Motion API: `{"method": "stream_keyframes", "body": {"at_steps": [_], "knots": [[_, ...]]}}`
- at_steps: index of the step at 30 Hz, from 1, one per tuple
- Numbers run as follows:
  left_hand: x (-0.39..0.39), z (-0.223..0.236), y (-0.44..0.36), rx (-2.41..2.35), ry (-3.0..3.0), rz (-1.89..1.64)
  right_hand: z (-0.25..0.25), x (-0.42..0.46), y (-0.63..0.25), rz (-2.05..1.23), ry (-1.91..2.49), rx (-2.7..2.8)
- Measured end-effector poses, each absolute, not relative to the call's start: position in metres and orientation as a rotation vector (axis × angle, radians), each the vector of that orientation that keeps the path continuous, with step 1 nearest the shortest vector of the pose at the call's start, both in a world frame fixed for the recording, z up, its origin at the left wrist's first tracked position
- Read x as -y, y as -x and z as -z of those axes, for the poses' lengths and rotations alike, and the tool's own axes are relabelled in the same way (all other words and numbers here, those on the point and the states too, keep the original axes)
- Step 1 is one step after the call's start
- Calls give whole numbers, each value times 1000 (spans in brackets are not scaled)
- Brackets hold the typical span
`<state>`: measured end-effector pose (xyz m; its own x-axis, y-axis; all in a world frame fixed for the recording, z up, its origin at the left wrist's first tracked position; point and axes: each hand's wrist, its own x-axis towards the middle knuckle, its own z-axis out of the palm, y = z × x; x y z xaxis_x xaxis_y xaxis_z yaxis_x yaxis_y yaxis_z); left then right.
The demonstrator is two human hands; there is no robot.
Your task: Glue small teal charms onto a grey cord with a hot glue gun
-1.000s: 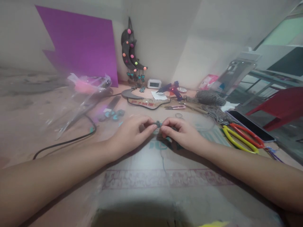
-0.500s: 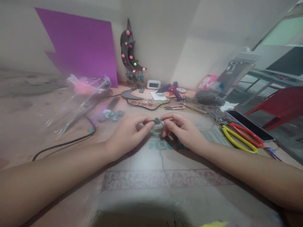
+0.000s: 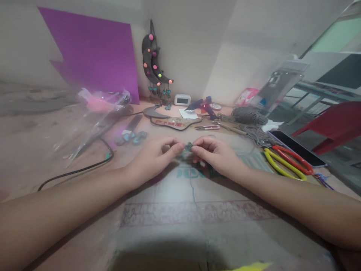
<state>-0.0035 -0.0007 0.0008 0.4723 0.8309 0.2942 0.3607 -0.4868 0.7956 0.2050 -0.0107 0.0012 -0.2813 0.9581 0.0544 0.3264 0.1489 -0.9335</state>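
My left hand [image 3: 156,154] and my right hand [image 3: 216,152] meet over the middle of the table, fingertips pinched together. Between them sits a small dark teal piece [image 3: 188,146], gripped from both sides; it is too small and blurred to name. Both hands rest low above a printed cardboard sheet [image 3: 194,203] that covers the table in front of me.
Yellow and red handled pliers [image 3: 284,162] and a phone [image 3: 299,148] lie at right. A ball of grey twine [image 3: 249,116], glue gun [image 3: 201,105], pink snips [image 3: 208,127] and small clock [image 3: 182,99] stand behind. A black cable [image 3: 84,167], plastic bags [image 3: 98,109], purple sheet [image 3: 93,56] and moon decoration [image 3: 155,64] are at left.
The hands have stayed pinched on the small piece, shifting slightly; my right fingers drew back in against the left after parting a little. The view has drifted a bit.
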Motion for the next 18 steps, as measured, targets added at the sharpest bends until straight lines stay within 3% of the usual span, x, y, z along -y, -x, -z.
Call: {"method": "stream_keyframes", "body": {"at_steps": [18], "knots": [[2, -3, 2, -1126, -2081, -883, -5, 17, -203, -1182, 1244, 1814]]}}
